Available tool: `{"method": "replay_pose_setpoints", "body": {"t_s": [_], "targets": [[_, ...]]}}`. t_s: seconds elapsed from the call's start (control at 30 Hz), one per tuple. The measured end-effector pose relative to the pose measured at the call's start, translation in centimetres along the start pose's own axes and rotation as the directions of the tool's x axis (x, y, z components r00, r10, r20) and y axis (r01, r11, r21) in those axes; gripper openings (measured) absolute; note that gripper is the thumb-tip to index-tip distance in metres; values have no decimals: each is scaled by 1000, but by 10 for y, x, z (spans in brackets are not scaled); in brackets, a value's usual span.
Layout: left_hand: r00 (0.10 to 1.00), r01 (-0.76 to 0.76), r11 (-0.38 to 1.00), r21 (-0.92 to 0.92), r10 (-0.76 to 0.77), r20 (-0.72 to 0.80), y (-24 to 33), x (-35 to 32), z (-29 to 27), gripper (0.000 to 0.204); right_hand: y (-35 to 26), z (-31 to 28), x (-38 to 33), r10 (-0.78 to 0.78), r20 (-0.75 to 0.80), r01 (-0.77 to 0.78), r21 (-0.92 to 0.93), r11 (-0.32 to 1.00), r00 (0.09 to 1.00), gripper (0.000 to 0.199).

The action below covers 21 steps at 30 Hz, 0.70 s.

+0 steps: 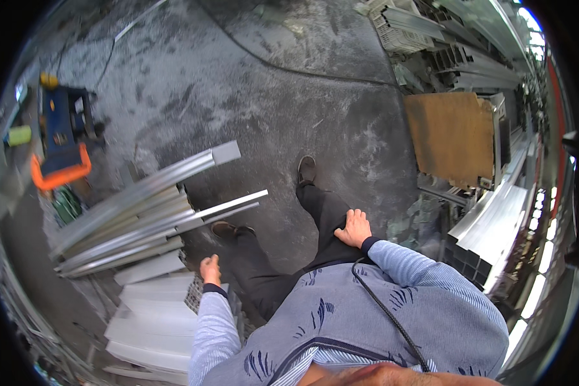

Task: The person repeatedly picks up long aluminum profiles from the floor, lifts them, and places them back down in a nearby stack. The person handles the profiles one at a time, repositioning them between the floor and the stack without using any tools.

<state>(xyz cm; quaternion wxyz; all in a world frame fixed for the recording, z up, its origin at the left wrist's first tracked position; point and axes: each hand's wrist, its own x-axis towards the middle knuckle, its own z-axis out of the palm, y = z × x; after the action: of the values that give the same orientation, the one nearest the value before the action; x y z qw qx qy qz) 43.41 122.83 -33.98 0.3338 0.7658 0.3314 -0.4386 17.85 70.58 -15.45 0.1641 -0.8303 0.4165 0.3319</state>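
My left hand point(210, 270) hangs beside my left leg with its fingers curled in, and nothing shows in it. Next to it are the ends of a stack of pale metal profiles point(149, 321). Farther out on the left lies a bundle of long silvery metal profiles point(154, 177), apart from the hand. My right hand point(354, 229) is over my right thigh, thumb apart from the other fingers, and holds nothing. Whether it touches the dark trousers point(318, 212) I cannot tell.
At the far left stands a blue machine with an orange handle point(61, 168). A brown board point(450, 136) is on the right, near more metal profiles point(495, 222). A white crate point(397, 31) stands at the far right. A dark cable point(270, 63) crosses the grey floor.
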Motion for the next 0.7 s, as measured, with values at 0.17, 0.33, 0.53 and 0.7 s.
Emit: {"method": "replay_pose_setpoints", "body": {"t_s": [0.17,0.33,0.53,0.7], "targets": [[996,29,999,-38,-26,84,101,-146,85,36,77,-37,52,-8,71,-15,309,951,997,75],[972,-93,993,79,73,221,218,-260,176,60,161,-64,84,-36,282,-138,572,808,959,72],[929,-327,900,290,250,272,357,-298,253,64,258,-67,93,220,266,-345,714,609,939,65],[930,-342,853,394,247,271,436,-274,301,58,317,-65,85,387,308,-471,757,452,869,60]]}}
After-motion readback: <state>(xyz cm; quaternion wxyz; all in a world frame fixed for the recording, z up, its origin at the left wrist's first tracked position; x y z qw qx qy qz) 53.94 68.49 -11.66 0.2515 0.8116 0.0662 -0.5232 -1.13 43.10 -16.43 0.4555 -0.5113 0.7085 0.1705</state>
